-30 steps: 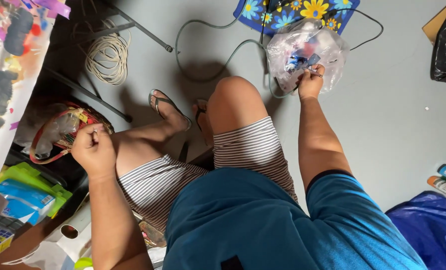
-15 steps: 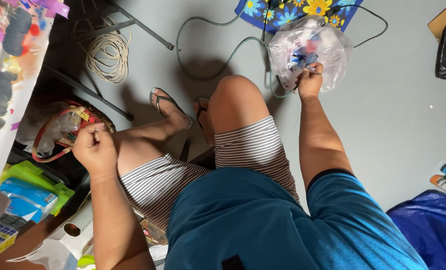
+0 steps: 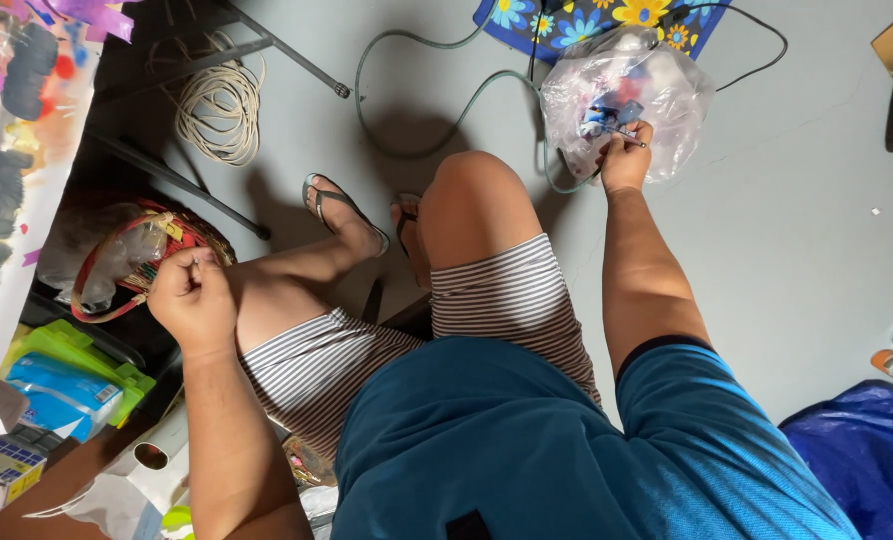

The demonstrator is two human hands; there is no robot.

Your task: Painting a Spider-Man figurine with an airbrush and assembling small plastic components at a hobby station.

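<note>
1. Head view, right side: the right hand is pinched on a thin stick-like tool and rests against the clear plastic bag on the grey floor, just before the flowered mat. Compared with a second ago it has barely shifted, so the picking at the bag goes on.
2. Head view, left side: the left hand is curled shut, fingertips pressed together; whether they hold anything I cannot tell. It sits slightly lower than before, beside the red-rimmed basket.
3. Around them: a coiled cord and a sandal.
</note>
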